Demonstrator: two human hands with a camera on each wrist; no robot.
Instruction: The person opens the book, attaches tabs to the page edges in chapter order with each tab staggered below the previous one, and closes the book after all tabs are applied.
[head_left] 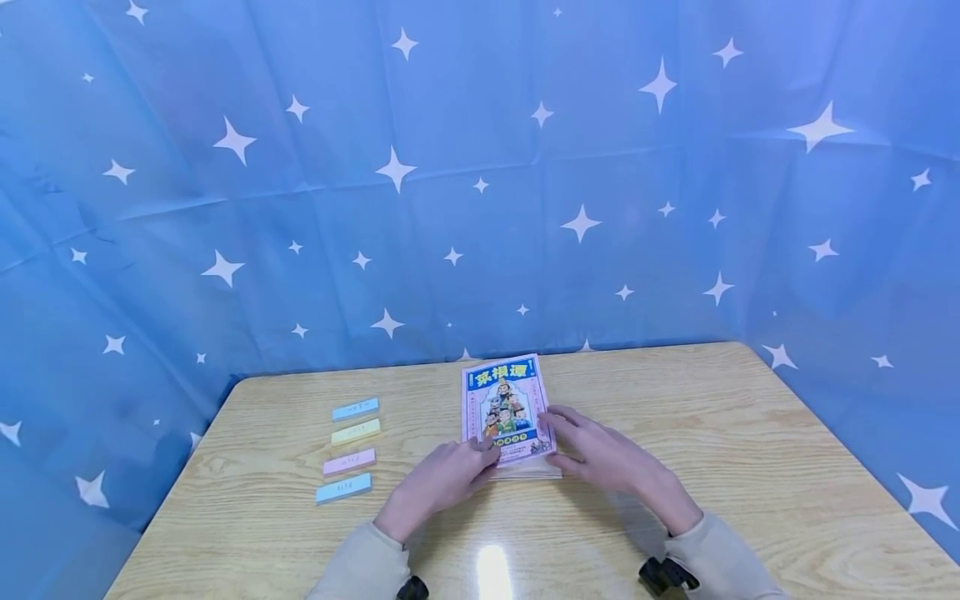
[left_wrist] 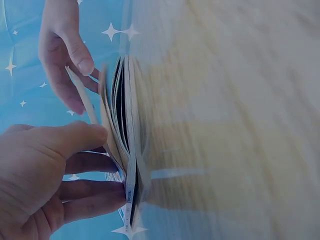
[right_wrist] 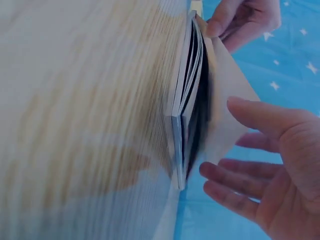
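The book (head_left: 510,392) lies front side up on the table (head_left: 765,467), its top pointing just short of twelve o'clock from the wearer. The left hand (head_left: 450,475), at the book's seven to eight o'clock, grips it by the spine, thumb on top. The right hand (head_left: 600,454) is at its four o'clock, fingers relaxed and apart about the raised cover (right_wrist: 227,75), not clenched. The cover, pink with cartoon figures and yellow lettering on blue, is lifted off the pages (head_left: 528,472), which show at six o'clock. Between eight and nine o'clock from the book, well apart, four notes form a column: from its twelve o'clock end, a blue note (head_left: 356,409), a yellow note (head_left: 356,432), a pink note (head_left: 349,462) and another blue one (head_left: 343,490). A starry blue curtain (head_left: 637,275) hangs at twelve o'clock, beyond the table.
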